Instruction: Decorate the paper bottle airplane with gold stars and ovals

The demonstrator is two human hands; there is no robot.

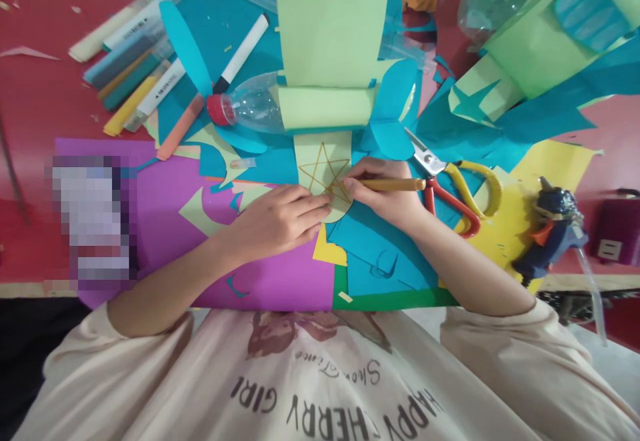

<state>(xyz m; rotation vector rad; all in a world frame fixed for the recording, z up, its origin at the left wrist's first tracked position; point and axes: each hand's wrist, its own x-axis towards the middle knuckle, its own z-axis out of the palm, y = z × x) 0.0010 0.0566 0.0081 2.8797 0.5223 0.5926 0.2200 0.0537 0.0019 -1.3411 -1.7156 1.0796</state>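
Observation:
My right hand (385, 198) grips a yellow-brown marker (393, 184), its tip at a pale green paper strip (323, 151) with a rounded end. A star (320, 171) is outlined in brown on that strip. My left hand (280, 221) lies flat with fingers stretched, its fingertips touching the strip's lower part. The strip hangs below a clear plastic bottle (255, 102) with a red cap, lying on its side and wrapped in pale green paper (327, 108). Blue paper petal shapes (395, 94) sit at the bottle's right end.
Scissors (450, 181) with red and yellow handles lie open by my right hand. A glue gun (550, 228) rests on yellow paper at right. Several markers (135, 61) lie upper left, near purple paper (165, 228). Another paper-covered bottle (530, 48) lies upper right.

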